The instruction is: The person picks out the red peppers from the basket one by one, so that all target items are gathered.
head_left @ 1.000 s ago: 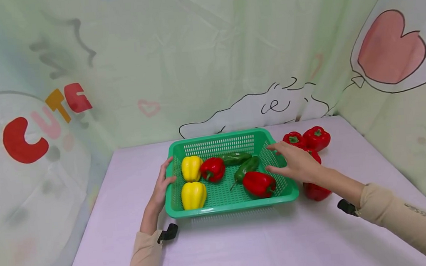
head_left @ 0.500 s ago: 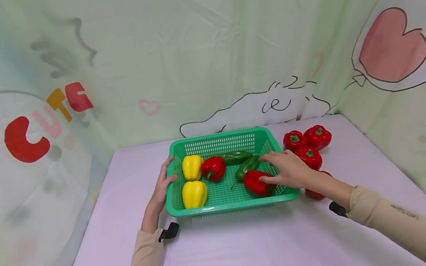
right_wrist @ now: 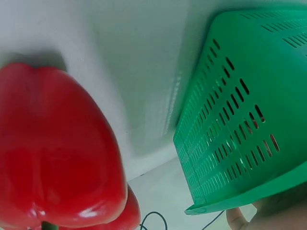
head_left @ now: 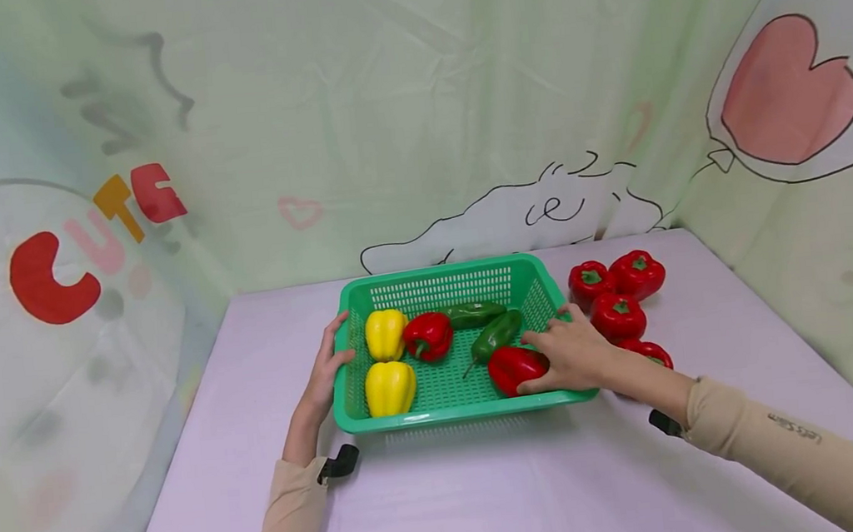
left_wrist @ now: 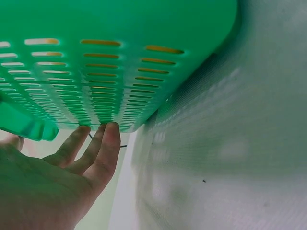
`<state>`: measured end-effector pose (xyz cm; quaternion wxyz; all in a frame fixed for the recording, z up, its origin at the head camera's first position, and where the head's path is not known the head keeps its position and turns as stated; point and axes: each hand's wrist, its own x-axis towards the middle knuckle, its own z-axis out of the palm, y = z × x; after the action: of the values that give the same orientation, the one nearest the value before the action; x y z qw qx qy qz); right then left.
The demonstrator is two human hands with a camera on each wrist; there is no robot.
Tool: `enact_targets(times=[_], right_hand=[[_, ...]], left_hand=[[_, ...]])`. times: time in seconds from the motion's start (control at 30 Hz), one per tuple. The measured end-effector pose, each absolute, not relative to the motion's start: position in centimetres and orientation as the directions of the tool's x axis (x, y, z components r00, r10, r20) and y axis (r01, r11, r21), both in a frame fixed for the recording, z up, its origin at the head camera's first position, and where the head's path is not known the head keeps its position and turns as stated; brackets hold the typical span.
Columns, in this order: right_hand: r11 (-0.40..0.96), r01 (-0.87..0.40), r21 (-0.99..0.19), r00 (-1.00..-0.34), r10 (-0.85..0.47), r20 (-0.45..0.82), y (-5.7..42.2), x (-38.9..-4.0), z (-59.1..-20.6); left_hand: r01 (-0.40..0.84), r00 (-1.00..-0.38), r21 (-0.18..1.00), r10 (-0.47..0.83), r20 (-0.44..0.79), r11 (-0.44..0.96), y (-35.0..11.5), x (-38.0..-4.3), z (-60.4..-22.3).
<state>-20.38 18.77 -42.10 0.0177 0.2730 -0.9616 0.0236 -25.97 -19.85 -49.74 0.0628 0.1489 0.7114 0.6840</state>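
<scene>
A green perforated plastic basket (head_left: 468, 415) stands on the table with peppers inside. My left hand (head_left: 323, 378) holds its left rim, thumb over the edge; in the left wrist view the fingers (left_wrist: 103, 148) lie against the outer wall. Over the basket's right rim reaches my right hand (head_left: 572, 353), thumb and fingers around a red bell pepper (head_left: 513, 368) in the front right corner. The palm hides that pepper's stem end. Two yellow bell peppers (head_left: 391, 388) sit at the left, beside another red bell pepper (head_left: 428, 337) and two long green peppers (head_left: 495, 336).
Right of the basket, several red bell peppers (head_left: 618, 316) rest on the pale lilac tablecloth (head_left: 445, 498); one loose red bell pepper (right_wrist: 57, 148) looms close in the right wrist view. A printed curtain (head_left: 415, 116) stands behind the table.
My right hand has moved left and down from above the basket's right rim onto the front red bell pepper. The left hand has stayed at the left rim.
</scene>
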Motion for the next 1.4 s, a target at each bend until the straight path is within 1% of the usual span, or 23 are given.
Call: enact_targets(times=[0.07,0.23,0.43,0.6,0.8,1.03,1.4], right_hand=[[0.843,-0.533,-0.070,-0.846,-0.530,0.049,19.0,-20.4,-42.1],[0.832,-0.518,-0.198,-0.853,-0.518,0.058,19.4,-20.5,-41.8],[0.823,-0.450,-0.347,-0.889,-0.448,0.089,19.4,-20.6,-40.7],[0.800,-0.388,-0.457,-0.915,-0.394,0.087,19.4,-20.4,-40.2],[0.779,-0.374,-0.503,-0.924,-0.362,0.126,19.4,-20.5,-40.1],[0.743,-0.391,-0.542,-0.919,-0.346,0.188,19.7,-20.7,-40.2],[0.708,-0.344,-0.616,-0.937,-0.302,0.176,20.3,-20.6,-40.1]], left_hand=[[0.124,-0.949,0.992,0.296,0.112,0.022,-19.9,-25.9,-49.7],[0.116,-0.950,0.993,0.293,0.105,0.019,-20.0,-25.9,-49.7],[0.120,-0.950,0.993,0.293,0.109,0.018,-20.0,-25.9,-49.8],[0.127,-0.949,0.992,0.293,0.115,0.024,-20.0,-25.9,-49.9],[0.127,-0.950,0.992,0.291,0.116,0.020,-20.0,-26.0,-49.9],[0.131,-0.949,0.991,0.293,0.116,0.029,-19.9,-26.0,-49.8],[0.128,-0.948,0.992,0.296,0.116,0.022,-20.0,-26.0,-50.0]])
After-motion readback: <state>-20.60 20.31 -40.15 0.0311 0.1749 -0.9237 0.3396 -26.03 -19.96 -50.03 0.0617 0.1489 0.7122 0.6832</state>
